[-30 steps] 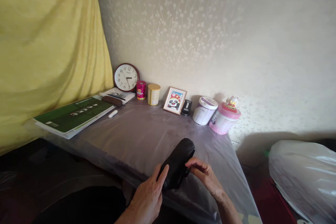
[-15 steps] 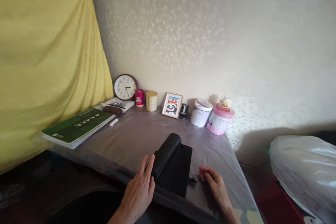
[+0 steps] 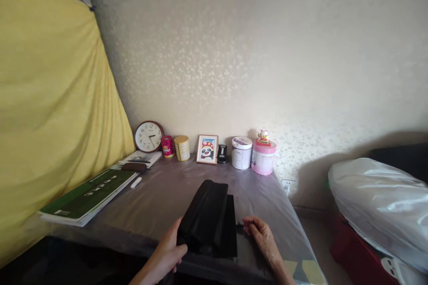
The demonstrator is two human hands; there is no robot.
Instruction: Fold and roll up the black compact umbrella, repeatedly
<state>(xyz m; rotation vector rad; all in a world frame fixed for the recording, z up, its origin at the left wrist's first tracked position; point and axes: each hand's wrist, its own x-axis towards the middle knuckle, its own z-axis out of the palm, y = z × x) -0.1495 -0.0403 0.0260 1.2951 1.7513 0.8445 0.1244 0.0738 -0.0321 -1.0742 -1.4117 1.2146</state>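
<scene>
Gripping a black bundle by its left side with the left hand, pinching a strap with the right hand, near edge of the counter.

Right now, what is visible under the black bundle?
A flat black flap extends right from beneath the black bundle, over the table; the rest underneath is covered and cannot be seen.
</scene>
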